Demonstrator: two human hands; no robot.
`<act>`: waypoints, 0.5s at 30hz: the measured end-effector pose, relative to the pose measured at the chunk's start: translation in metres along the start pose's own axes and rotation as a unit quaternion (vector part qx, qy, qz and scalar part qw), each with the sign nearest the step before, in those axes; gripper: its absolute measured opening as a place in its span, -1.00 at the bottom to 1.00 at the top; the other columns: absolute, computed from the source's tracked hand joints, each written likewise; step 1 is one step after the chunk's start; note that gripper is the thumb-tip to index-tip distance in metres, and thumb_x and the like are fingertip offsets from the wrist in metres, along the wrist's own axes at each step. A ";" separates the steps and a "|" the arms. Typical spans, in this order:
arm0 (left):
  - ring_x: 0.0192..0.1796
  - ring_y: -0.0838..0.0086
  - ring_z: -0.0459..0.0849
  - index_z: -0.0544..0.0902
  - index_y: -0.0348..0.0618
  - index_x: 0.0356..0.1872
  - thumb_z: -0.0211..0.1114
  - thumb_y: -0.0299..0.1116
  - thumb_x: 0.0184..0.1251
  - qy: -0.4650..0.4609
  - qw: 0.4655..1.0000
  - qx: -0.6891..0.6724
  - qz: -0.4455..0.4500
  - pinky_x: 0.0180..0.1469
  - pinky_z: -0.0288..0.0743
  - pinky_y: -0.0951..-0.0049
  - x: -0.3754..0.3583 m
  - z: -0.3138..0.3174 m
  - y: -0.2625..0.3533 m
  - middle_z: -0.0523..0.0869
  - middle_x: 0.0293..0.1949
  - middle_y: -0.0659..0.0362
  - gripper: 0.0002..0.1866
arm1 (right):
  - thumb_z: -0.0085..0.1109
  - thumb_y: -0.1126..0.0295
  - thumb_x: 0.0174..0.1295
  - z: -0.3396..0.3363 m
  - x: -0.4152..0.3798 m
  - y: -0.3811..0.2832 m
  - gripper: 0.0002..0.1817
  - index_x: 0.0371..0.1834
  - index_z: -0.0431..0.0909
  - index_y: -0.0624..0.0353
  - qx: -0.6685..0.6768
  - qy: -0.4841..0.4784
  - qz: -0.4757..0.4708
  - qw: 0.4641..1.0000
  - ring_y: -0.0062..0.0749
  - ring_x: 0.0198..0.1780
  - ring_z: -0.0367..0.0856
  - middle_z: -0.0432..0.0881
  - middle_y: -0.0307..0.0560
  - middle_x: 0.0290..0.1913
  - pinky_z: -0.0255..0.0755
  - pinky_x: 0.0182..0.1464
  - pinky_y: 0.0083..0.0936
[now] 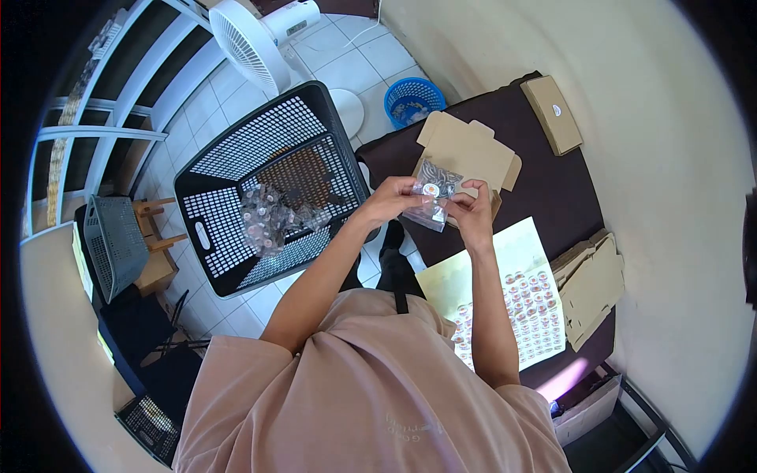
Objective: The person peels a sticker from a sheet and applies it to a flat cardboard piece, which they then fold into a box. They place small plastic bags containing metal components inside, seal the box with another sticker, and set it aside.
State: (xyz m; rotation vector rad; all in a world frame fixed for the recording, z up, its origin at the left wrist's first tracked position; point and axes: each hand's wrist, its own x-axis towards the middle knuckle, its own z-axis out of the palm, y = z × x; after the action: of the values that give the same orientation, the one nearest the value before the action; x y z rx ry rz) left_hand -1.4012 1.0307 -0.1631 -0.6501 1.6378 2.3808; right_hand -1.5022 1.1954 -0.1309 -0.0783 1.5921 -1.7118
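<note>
Between my two hands is a clear plastic bag [440, 178] of dark, thin curled pieces, with a round white and orange sticker on its front. My left hand [392, 199] pinches the bag's left side. On the other side, my right hand [471, 213] grips the lower right edge with thumb and fingers. Just behind the bag lies an unfolded brown cardboard box [469, 146]. Below my right forearm is a sheet of round stickers [505, 236], partly hidden by the arm.
A large black basket [206, 185] at left holds several similar bags [268, 221]. Behind stand a blue bin [414, 98] and a white fan [248, 47]. On the dark table [544, 189] are a closed carton [552, 114] and flattened cardboard [591, 288] near the wall.
</note>
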 end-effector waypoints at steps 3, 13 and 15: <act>-0.20 0.65 0.65 0.66 -0.24 -0.03 0.34 -0.39 0.31 -0.008 1.000 0.020 0.009 -0.13 0.52 0.59 0.008 -0.004 -0.004 0.73 -0.20 0.24 -0.75 | 0.28 0.75 0.08 -0.002 0.007 -0.003 -0.42 0.09 0.19 0.16 -0.014 -0.006 0.019 1.000 -0.53 -0.29 0.62 0.61 -0.09 -0.36 0.59 -0.24 -0.56; -0.30 0.66 0.62 0.72 -0.25 -0.19 0.37 -0.36 0.27 0.037 0.997 0.060 -0.012 -0.22 0.49 0.58 0.012 -0.005 -0.001 0.72 -0.34 0.25 -0.81 | 0.30 0.65 0.13 -0.008 0.022 0.011 -0.53 0.08 0.32 0.19 -0.011 -0.055 0.035 0.998 -0.54 -0.25 0.63 0.62 -0.16 -0.33 0.58 -0.19 -0.57; -0.33 0.66 0.62 0.72 -0.25 -0.20 0.38 -0.36 0.26 0.037 0.998 0.056 -0.015 -0.24 0.48 0.59 0.010 -0.005 0.003 0.72 -0.34 0.25 -0.81 | 0.30 0.60 0.16 -0.010 0.022 0.010 -0.59 0.05 0.37 0.20 -0.003 -0.068 0.061 0.996 -0.54 -0.24 0.63 0.62 -0.18 -0.31 0.58 -0.22 -0.58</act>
State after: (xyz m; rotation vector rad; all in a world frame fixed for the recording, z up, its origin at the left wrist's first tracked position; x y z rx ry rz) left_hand -1.4094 1.0237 -0.1666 -0.7445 1.7638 2.2515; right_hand -1.5182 1.1922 -0.1514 -0.0960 1.4711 -1.5742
